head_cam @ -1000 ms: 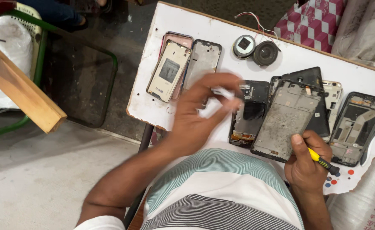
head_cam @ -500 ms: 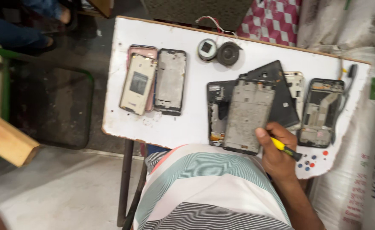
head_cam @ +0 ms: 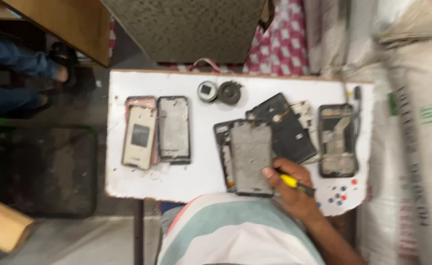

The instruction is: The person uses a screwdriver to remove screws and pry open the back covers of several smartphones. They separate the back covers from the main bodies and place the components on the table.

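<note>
Right hand (head_cam: 292, 189) closed around a yellow-handled screwdriver (head_cam: 294, 182), thumb and fingertips resting on the lower right edge of a grey phone frame (head_cam: 250, 157). The frame lies flat on the white surface (head_cam: 196, 169), stacked on a dark phone body (head_cam: 222, 147), just in front of the person's striped shirt (head_cam: 235, 230).

Left hand: out of view now. A second ago it hovered over the middle of the surface, between the two groups of phones; half a second ago it had already gone from the picture. So only the right hand is at the work, steadying the frame while gripping the tool. The frame itself has not shifted against its neighbours. The view is blurred; the screwdriver tip cannot be made out.

Around it: a black back cover (head_cam: 284, 127) lies tilted just beyond the frame, touching it. An opened phone chassis (head_cam: 337, 140) sits near the right edge. Well apart on the left, a cream phone back (head_cam: 139, 137) beside a grey screen frame (head_cam: 174, 130). Two round parts (head_cam: 219, 92) lie near the far edge. Coloured dots (head_cam: 338, 196) mark the near right corner.
</note>
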